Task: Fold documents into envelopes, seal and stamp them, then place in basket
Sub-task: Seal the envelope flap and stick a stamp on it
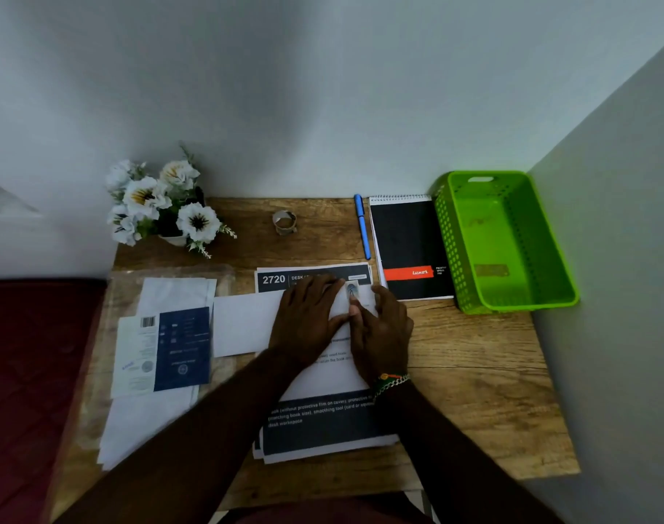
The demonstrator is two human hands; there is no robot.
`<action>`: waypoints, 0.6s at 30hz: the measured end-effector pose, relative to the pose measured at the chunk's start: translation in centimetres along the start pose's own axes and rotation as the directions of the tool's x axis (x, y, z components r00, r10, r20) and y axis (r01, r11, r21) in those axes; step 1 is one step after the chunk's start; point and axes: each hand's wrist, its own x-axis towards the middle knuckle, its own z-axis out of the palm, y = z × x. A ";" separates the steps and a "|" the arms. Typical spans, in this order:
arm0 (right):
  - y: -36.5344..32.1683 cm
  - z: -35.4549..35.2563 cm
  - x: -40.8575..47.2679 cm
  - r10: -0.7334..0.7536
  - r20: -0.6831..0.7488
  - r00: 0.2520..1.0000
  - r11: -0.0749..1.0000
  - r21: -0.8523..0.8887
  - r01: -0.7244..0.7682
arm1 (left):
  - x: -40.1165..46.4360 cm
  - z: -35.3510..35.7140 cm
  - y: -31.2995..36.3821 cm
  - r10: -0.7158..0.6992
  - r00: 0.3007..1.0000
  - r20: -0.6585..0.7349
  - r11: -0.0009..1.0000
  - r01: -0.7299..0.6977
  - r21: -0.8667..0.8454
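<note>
Stamping step, I'd say: white envelope (pixel 247 323) lies on the printed sheets (pixel 322 429) mid tabletop (pixel 474 372). Left hand (pixel 304 319) is spread flat on the envelope, pinning it. Right hand (pixel 383 334) is loosely curled w/ a fingertip (pixel 355 308) pressing just below the stamp (pixel 352 290) at the envelope's top right corner. Next move prob. calls for rubbing the stamp edges down firm, then lifting the envelope & carrying it right to the green basket (pixel 451 251), which looks empty, only a label on its floor. More envelopes (pixel 171 296) & a blue leaflet (pixel 183 346) sit at left; pen (pixel 361 225) & notebook (pixel 406 243) are near the basket
</note>
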 end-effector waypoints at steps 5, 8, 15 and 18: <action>0.9 -2.5 -0.3 0.050 -0.023 0.998 0.962 0.269 -0.042 | -1.6 -1.4 0.5 -0.120 0.992 -0.044 0.991 0.118 -0.060; 1.2 -4.8 -1.1 0.043 -0.041 0.998 0.956 0.292 -0.030 | -5.1 -3.2 -0.8 -0.433 0.865 -0.255 0.901 0.409 -0.145; -0.7 -4.9 -1.0 0.252 0.277 0.927 0.871 0.352 -0.342 | -11.0 -5.8 -5.3 -0.801 0.580 -0.148 0.594 0.740 -0.316; -2.1 -4.6 -0.2 0.334 0.332 0.882 0.805 0.387 -0.450 | -10.7 -6.1 -5.5 -0.785 0.601 -0.149 0.591 0.657 -0.468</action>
